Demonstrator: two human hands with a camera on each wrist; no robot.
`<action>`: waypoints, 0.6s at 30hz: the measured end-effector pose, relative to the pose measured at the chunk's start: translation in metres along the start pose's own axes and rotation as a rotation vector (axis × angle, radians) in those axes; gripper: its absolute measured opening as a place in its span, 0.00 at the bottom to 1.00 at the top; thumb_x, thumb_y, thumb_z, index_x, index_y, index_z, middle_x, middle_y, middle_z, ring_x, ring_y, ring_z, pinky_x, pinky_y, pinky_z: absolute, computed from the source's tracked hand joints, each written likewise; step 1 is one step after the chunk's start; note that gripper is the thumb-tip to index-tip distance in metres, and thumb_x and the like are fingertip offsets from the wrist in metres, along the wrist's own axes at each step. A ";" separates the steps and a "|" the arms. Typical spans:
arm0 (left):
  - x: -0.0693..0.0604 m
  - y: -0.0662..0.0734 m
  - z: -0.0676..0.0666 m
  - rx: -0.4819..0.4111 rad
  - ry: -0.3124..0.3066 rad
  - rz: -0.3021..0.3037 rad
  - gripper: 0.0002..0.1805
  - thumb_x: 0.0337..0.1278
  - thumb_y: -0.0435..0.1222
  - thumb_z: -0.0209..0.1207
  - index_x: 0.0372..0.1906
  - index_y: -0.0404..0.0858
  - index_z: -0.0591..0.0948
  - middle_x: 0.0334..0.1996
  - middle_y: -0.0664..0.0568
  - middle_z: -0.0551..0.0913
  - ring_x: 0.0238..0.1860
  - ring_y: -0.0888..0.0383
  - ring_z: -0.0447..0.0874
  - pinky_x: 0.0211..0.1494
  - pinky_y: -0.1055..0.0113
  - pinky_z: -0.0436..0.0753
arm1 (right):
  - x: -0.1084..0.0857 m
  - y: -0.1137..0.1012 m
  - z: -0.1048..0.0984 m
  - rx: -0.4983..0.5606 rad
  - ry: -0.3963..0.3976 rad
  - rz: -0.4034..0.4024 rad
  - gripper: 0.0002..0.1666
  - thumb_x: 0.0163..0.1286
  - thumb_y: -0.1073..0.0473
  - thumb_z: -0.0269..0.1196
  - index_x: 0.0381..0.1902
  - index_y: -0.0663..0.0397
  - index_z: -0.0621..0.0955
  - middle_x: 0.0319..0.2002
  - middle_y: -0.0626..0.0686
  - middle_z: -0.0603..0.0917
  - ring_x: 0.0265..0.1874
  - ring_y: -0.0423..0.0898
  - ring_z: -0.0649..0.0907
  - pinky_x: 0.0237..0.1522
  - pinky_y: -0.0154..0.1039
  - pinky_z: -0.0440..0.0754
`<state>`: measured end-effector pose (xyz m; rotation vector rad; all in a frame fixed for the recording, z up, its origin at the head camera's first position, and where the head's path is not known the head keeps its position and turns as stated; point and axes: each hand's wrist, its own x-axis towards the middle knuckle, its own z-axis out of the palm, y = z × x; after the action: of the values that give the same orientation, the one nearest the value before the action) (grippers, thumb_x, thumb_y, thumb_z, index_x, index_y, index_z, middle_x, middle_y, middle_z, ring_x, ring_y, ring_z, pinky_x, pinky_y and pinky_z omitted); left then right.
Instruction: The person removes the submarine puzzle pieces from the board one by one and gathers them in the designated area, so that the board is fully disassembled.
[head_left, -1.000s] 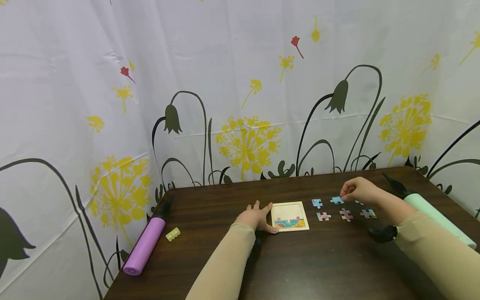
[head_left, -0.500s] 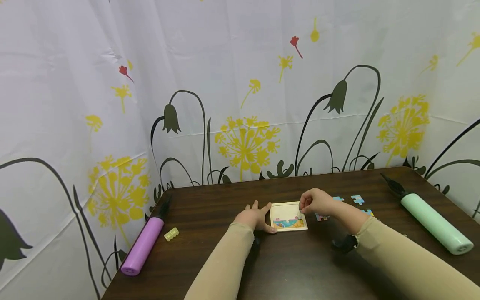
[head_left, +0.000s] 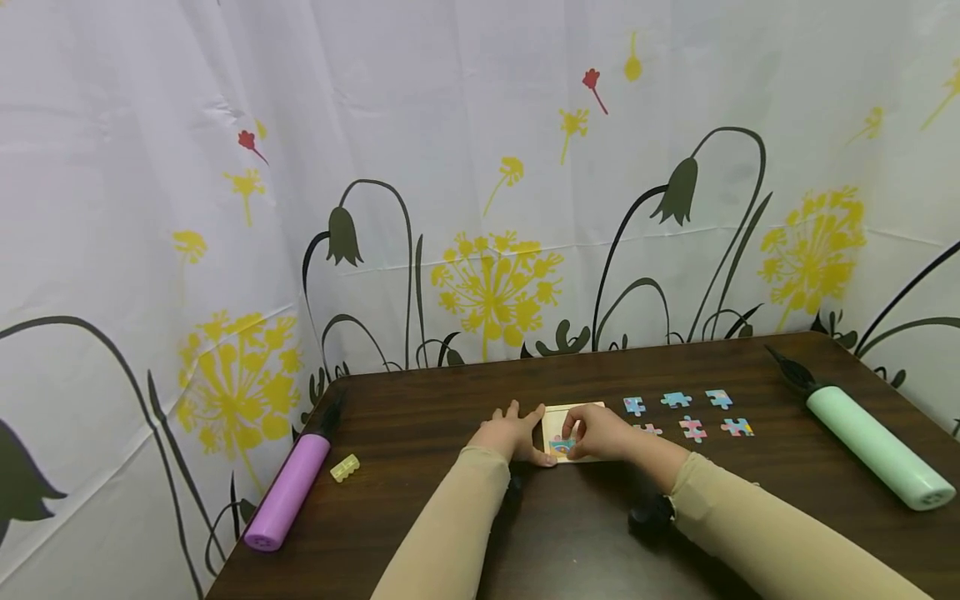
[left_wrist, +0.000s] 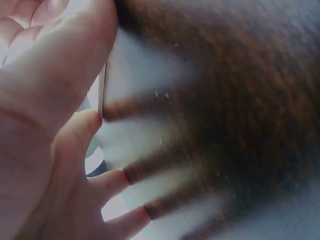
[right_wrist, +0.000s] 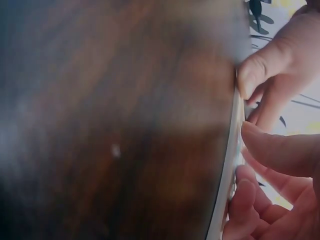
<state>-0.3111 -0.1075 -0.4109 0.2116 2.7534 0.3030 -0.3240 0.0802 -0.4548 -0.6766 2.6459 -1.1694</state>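
A small square wooden puzzle tray [head_left: 555, 421] lies at the table's middle, with joined colourful pieces [head_left: 561, 448] along its near side. My left hand [head_left: 510, 435] rests beside it, fingers spread; the thumb touches the near left corner and the index finger the left edge. Over the tray bends my right hand [head_left: 606, 437], thumb and fingers brought together low over the joined pieces. It pinches a puzzle piece, mostly covered by the fingers. In the right wrist view the tray's edge [right_wrist: 227, 165] shows, with the right thumb [right_wrist: 280, 150] close to it.
Several loose puzzle pieces [head_left: 693, 429] lie in two rows right of the tray. A purple hand pump [head_left: 290, 492] lies at the left edge, a mint-green pump [head_left: 877, 446] at the right. A small yellow block [head_left: 345, 468] sits near the purple pump. A printed curtain hangs behind.
My right hand has come left from the loose pieces, past the tray's right edge with a puzzle piece, to above the tray's near side. The left hand has stayed put.
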 end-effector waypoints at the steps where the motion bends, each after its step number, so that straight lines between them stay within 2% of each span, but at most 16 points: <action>1: 0.000 0.000 0.000 0.001 -0.001 0.001 0.52 0.47 0.59 0.70 0.78 0.57 0.59 0.77 0.41 0.51 0.74 0.37 0.49 0.67 0.38 0.61 | 0.000 0.000 0.001 -0.003 0.005 0.002 0.15 0.50 0.69 0.75 0.32 0.55 0.81 0.19 0.48 0.77 0.19 0.42 0.75 0.24 0.36 0.73; 18: 0.002 -0.001 0.001 0.017 -0.005 0.012 0.52 0.47 0.60 0.70 0.78 0.56 0.59 0.77 0.42 0.51 0.75 0.37 0.49 0.65 0.38 0.65 | 0.004 -0.003 0.006 -0.038 0.025 0.056 0.18 0.48 0.70 0.76 0.30 0.52 0.79 0.21 0.49 0.77 0.22 0.44 0.76 0.26 0.38 0.72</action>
<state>-0.3129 -0.1075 -0.4128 0.2334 2.7514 0.2816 -0.3243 0.0729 -0.4561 -0.5933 2.6963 -1.1225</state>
